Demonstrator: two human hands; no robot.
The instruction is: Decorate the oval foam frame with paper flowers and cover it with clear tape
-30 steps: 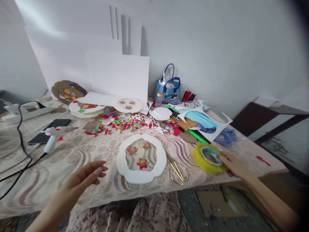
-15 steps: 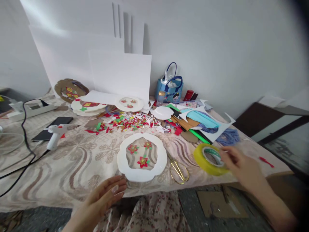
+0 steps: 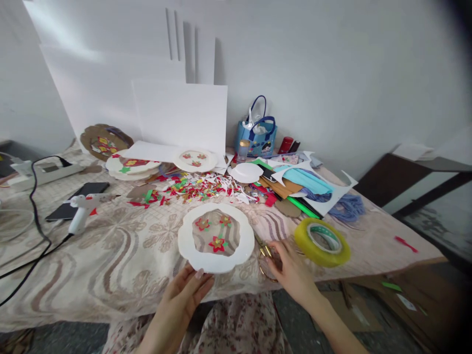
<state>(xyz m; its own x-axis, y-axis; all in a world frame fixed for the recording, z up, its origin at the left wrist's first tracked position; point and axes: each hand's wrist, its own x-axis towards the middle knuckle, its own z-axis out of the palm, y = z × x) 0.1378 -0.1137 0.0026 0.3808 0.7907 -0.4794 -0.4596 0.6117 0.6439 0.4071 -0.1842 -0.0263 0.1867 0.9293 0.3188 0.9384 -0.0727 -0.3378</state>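
A white scalloped paper ring with a see-through centre and red flowers lies before me on the cloth. My left hand has its fingertips at the ring's lower edge, the thumb by the rim and the other fingers partly hidden at it. Over the gold-handled scissors, just right of the ring, is my right hand. Its thumb and forefinger are curved and apart, and the scissor handles are partly covered. A roll of yellow tape lies flat beyond that hand.
Paper scraps are heaped behind the ring. A white glue gun with a black cord and a dark phone lie left. Coloured sheets and blue yarn lie at the right, a blue bag behind.
My right hand has let go of the tape roll and moved left over the scissors. My left hand has come right and up to the ring, whose near edge has shifted slightly up.
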